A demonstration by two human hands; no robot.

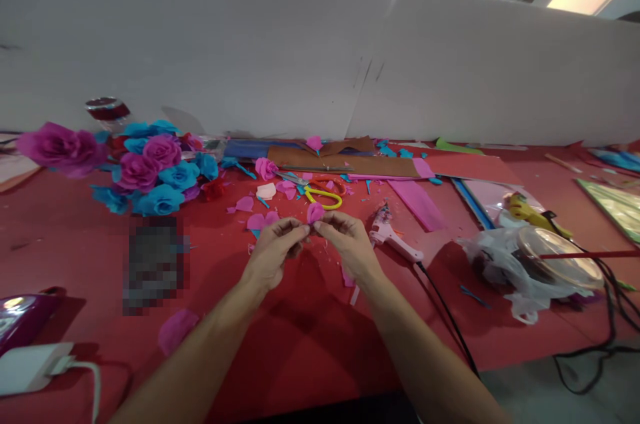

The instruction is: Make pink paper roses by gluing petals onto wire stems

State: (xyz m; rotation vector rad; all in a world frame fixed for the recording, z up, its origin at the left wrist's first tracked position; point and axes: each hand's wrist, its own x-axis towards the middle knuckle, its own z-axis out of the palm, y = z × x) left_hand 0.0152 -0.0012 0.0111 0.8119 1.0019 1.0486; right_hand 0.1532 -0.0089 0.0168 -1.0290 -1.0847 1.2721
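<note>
Between my two hands, over the middle of the red table [300, 357], is a small pink paper flower [315, 213]. My left hand [276, 247] pinches its base from the left, thumb against fingers. From the right, my right hand [349, 241] pinches the same base, and the fingertips of both hands nearly meet. The very bottom of the flower is hidden by my fingers. Just beyond lie scissors [324, 197] with yellow handles, among loose pink petals [245, 203]. A white glue gun [397, 241] rests to the right of my right hand.
At left stands a bunch of pink, blue and red paper flowers [163, 171]. Brown paper strips [345, 165] lie along the back, before a white board [225, 44]. A plastic bag [505, 271], a round container [570, 257] and black cables [611, 304] occupy the right. A white charger [33, 369] sits front left.
</note>
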